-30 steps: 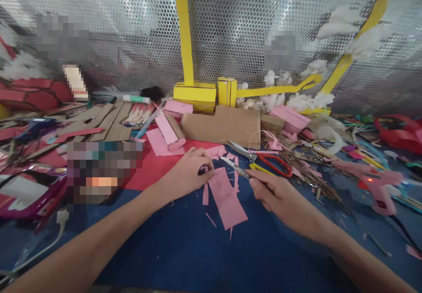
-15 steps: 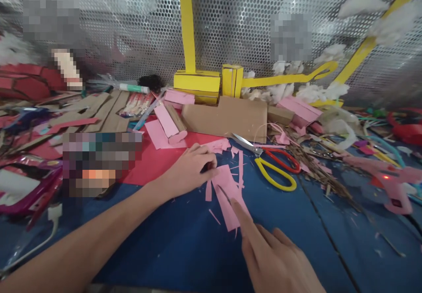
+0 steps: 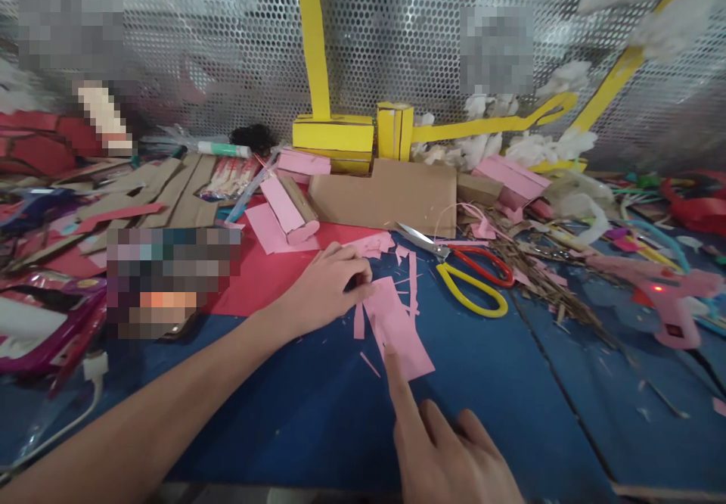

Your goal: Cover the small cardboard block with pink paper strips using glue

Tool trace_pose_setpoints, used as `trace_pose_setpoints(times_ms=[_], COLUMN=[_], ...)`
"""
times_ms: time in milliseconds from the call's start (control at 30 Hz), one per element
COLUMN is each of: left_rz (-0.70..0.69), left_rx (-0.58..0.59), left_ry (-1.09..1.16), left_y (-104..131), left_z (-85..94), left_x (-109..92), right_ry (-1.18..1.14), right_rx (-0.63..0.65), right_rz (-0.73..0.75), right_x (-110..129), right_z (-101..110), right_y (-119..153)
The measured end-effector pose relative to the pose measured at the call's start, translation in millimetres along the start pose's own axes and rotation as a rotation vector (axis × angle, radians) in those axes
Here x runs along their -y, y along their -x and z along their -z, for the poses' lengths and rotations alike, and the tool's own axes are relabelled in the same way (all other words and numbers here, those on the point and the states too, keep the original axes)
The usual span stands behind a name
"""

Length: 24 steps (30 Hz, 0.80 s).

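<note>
A pink paper piece [image 3: 400, 330] lies flat on the blue table. My left hand [image 3: 326, 288] has curled fingers, with thumb and fingertips pressed on the paper's upper left corner. Below the paper, my right hand [image 3: 439, 443] is closed with its index finger stretched along a thin blade; only a small bit of it shows at the fingertip, at the paper's left edge. Thin pink strips [image 3: 414, 284] lie around the paper. Scissors [image 3: 445, 268] with one red and one yellow handle lie beyond it on the right, touched by neither hand.
Brown cardboard [image 3: 391, 197] lies behind the hands, near yellow boxes [image 3: 333, 135]. Red paper [image 3: 255, 277] is under my left wrist. A pink glue gun [image 3: 672, 300] with a lit red light sits at right. Cardboard strips [image 3: 164, 194] crowd the left.
My right hand has moved slightly left, and less of the blade shows. The paper's near end has shifted right. My left hand stays at its upper corner.
</note>
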State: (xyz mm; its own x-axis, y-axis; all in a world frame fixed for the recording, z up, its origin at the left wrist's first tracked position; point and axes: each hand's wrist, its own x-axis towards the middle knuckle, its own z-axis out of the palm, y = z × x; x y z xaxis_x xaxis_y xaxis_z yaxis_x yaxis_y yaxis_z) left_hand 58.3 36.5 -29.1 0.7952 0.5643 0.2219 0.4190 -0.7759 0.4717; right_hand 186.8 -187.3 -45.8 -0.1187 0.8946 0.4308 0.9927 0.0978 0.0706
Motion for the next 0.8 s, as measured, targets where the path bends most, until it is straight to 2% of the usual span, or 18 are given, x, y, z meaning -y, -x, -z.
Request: trace_pose_setpoints(times_ms=[100, 200, 333, 400, 567, 800], left_rz=[-0.001, -0.009, -0.007, -0.005, -0.005, 0.001], left_rx=[-0.01, -0.017, -0.013, -0.011, -0.006, -0.007], left_ry=[0.0, 0.002, 0.005, 0.007, 0.007, 0.005], left_y=[0, 0, 0, 0, -1, -1], left_z=[-0.3, 0.1, -0.1, -0.7, -0.6, 0.3], left_x=[1, 1, 2, 2, 3, 1], right_ry=[-0.001, 0.023, 0.018, 0.021, 0.024, 0.012], right_rx=[-0.009, 0.035, 0.077, 0.078, 0.065, 0.057], right_rz=[-0.007, -0.015, 0.053, 0.073, 0.013, 0.042], right_x=[3, 0, -6, -7, -3, -8], right_z=[-1, -2, -3, -2, 4, 8], right_y=[4, 9, 12, 13, 12, 13])
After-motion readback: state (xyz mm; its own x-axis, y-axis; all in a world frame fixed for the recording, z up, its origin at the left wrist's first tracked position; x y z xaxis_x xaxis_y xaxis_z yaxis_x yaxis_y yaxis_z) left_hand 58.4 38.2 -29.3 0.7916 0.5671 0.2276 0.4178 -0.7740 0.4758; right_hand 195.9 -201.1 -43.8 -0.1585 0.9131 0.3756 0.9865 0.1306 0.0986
